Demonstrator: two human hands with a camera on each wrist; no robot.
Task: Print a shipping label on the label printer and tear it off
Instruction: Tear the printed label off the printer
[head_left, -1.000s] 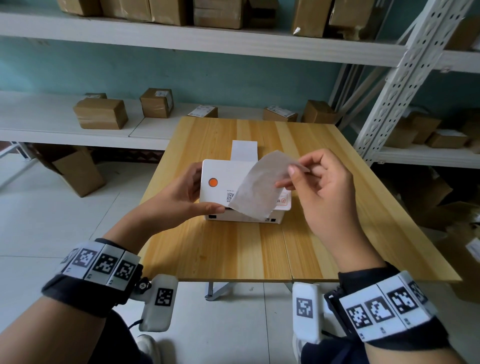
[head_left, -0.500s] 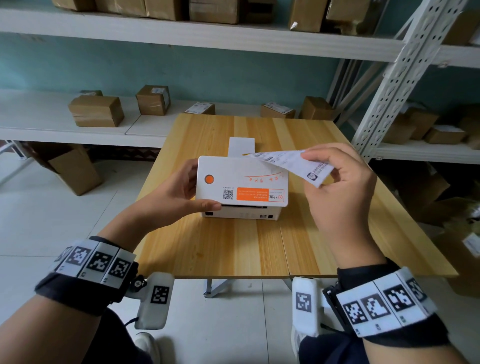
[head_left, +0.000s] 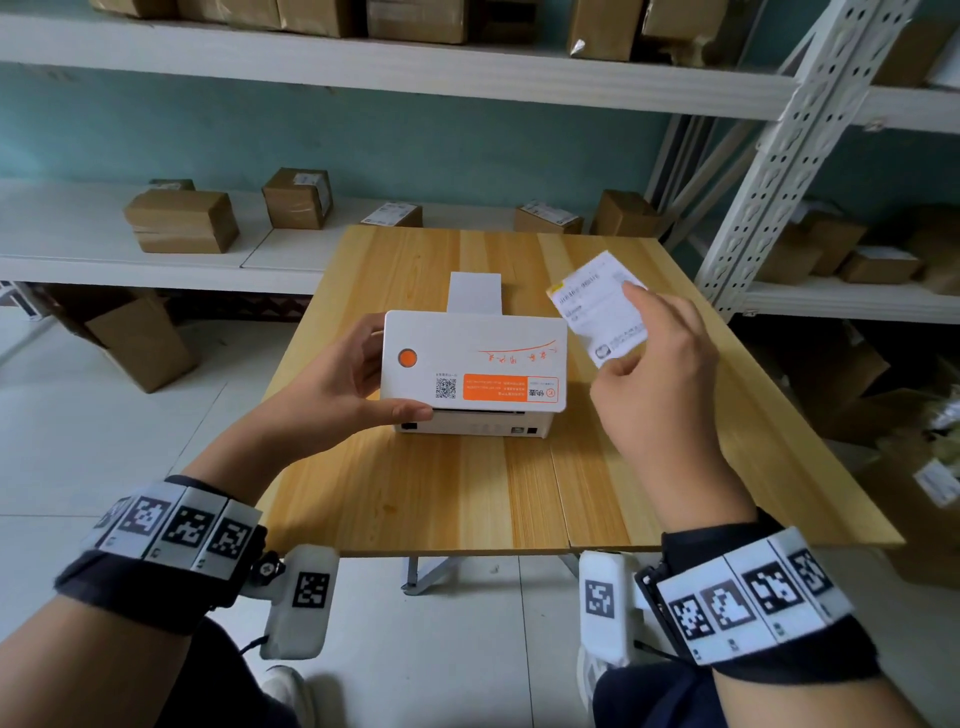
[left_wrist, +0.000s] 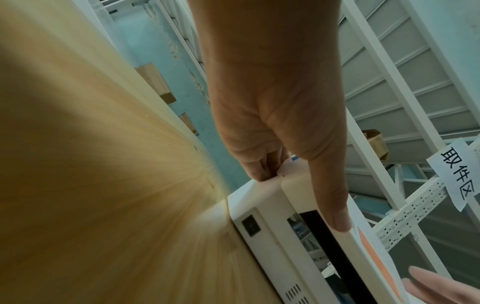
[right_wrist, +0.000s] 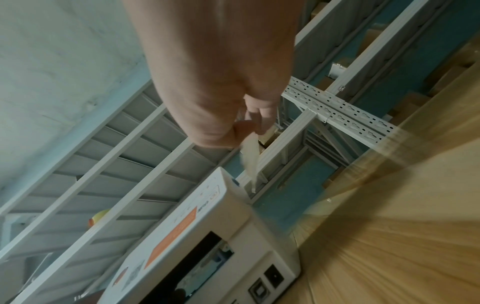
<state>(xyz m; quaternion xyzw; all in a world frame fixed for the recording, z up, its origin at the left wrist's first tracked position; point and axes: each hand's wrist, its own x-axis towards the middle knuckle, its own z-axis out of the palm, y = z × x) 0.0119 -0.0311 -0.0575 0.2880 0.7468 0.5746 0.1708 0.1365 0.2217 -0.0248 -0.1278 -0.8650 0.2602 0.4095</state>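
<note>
My right hand (head_left: 660, 358) pinches the shipping label (head_left: 597, 309) between thumb and fingers, at the label's edge nearest to me on its right side. From this grip the label stands up and away toward 11 o'clock, its printed face turned to me. It is in the air, separate from the label printer (head_left: 472, 364), just beside the printer's far right corner, at about 2 o'clock from the printer's middle. In the right wrist view the label (right_wrist: 250, 162) looks only like a thin blurred strip under my fingers, above the corner of the printer (right_wrist: 207, 236).

My left hand (head_left: 337, 395) grasps the printer at its left end. The thumb lies along the near top edge and the other fingers are curled around the far left side. The left wrist view shows the thumb (left_wrist: 332, 195) pressed on the lid edge above the dark slot.

The printer sits on the wooden table (head_left: 426, 493), a little beyond the table's middle. White blank paper (head_left: 475, 292) sticks out behind the printer at 12 o'clock. Around the table are white shelves (head_left: 78, 244) with cardboard boxes (head_left: 182, 221).
</note>
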